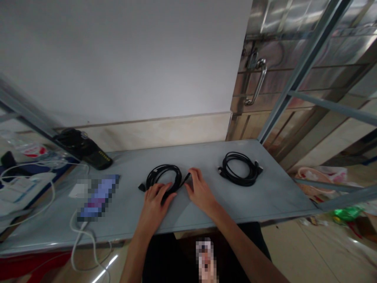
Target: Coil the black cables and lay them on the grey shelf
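Note:
A coiled black cable (163,175) lies on the grey table (273,192) in front of me. My left hand (155,202) rests on the near side of the coil, fingers curled over its strands. My right hand (199,190) sits just right of the coil and pinches the cable's loose end between thumb and fingers. A second coiled black cable (240,169) lies untouched further right on the table.
A pixelated flat object (98,196) lies to the left, with a white cable (79,228) trailing off the front edge. A black device (84,149) sits at the back left. White wall behind; a metal door with a handle (257,82) at the right.

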Motion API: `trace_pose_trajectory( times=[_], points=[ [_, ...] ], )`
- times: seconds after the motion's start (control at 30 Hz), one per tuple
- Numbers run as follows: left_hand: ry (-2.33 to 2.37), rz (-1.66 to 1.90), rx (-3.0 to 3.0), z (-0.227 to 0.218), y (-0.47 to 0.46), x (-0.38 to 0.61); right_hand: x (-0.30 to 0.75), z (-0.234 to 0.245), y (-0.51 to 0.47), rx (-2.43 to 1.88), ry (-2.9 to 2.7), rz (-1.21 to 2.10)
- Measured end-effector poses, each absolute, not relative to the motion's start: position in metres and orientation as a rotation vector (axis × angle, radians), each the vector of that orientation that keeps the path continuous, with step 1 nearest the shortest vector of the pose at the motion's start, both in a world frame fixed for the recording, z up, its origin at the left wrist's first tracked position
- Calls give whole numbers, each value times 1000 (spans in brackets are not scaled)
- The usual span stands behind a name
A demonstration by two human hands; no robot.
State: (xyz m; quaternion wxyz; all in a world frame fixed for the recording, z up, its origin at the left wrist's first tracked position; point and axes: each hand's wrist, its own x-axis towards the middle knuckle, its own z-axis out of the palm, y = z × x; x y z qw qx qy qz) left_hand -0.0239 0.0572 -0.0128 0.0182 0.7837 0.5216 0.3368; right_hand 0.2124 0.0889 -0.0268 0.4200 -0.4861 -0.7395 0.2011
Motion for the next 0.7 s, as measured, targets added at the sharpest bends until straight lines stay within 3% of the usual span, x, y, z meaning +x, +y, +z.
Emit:
trace_pose_trajectory(
  times=[0.23,0.7],
  points=[
    [1614,983,2510,-18,61,-27,212,-24,86,-1269,-1953,567],
    [1726,1095,2456,-23,66,-34,224,-14,77,-1122,-2039,385]
  ],
)
